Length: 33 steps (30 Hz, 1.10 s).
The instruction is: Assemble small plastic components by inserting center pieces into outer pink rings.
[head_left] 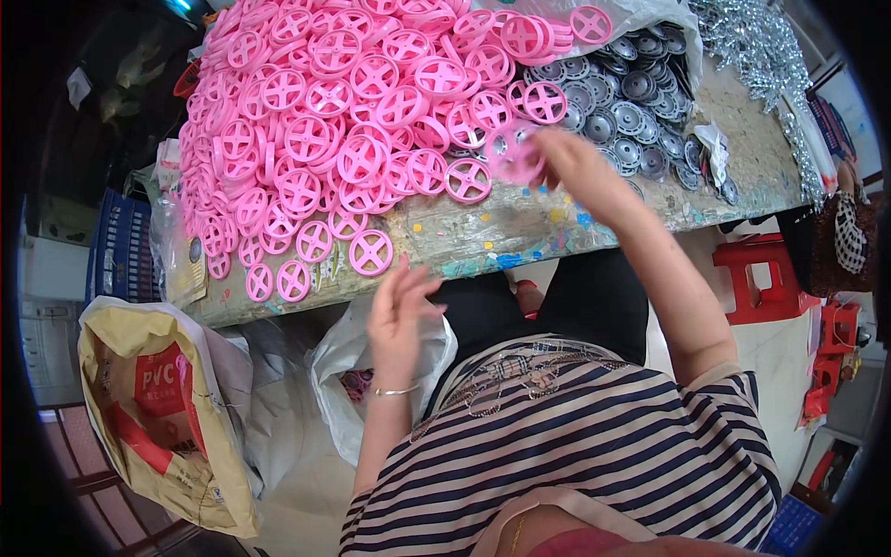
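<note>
My right hand (575, 167) is above the table's front part, its fingers closed on a pink plastic wheel ring (506, 153) with cross spokes; ring and hand are smeared by motion. My left hand (404, 311) hovers just off the table's front edge, fingers apart and somewhat blurred, with nothing in it. A big heap of the same pink wheel rings (362, 158) covers the left and middle of the table. To the right of it lies a pile of dark grey round discs (626, 116), partly inside a clear plastic bag (640, 14).
The worn wooden table (557, 223) has paint specks. Silver tinsel (761, 56) hangs over its right end. Below the left hand is a white plastic bag (334, 339) with some pink parts inside. A yellow sack (102, 320) stands at the left, a red stool (752, 278) at the right.
</note>
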### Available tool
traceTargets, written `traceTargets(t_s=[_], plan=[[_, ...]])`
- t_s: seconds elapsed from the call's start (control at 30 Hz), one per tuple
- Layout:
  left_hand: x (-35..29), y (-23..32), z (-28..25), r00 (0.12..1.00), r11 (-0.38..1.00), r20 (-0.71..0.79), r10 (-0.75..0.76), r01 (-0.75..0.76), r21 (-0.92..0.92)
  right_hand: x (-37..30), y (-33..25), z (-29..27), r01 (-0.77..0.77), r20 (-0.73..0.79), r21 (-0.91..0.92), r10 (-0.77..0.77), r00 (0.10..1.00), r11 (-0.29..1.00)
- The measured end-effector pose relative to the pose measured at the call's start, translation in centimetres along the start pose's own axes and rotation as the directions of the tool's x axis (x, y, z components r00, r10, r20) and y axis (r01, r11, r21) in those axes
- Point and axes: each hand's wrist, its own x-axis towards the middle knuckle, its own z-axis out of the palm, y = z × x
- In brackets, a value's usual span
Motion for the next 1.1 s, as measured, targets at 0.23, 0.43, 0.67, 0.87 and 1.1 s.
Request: traceTargets(t_s=[0.23,0.43,0.67,0.87,1.1], plan=[[1.5,-0.6,3.7,0.888,0.928,0.314,-0.336,0.370,-0.052,-5.9,-0.1,6.0,-0.217,0.197,0.027,0.208,0.958,0.976],[1.1,-0.9,3.0,0.886,0.900,0.228,-0.403,0.429,-0.080,0.1,4.9,1.1,0.110,-0.190,-0.531,-0.245,0.951,0.840],[0.8,-1.8,2.7,0.890,0.909,0.296,-0.346,0.396,-0.131,1.9,8.1,0.3,0.161,-0.161,-0.711,-0.382,0.910,0.685],[0.7,-2.7,1.8,0.912,0.922,0.319,-0.259,0.332,-0.201,1.2,4.2,-0.9,0.137,-0.189,-0.414,-0.232,0.954,0.900],[0.7,-1.7,3.3,0.970,0.921,0.136,-0.200,0.233,-0.311,-4.3,5.4,3.5,0.371,0.036,-0.719,-0.501,0.865,0.588]])
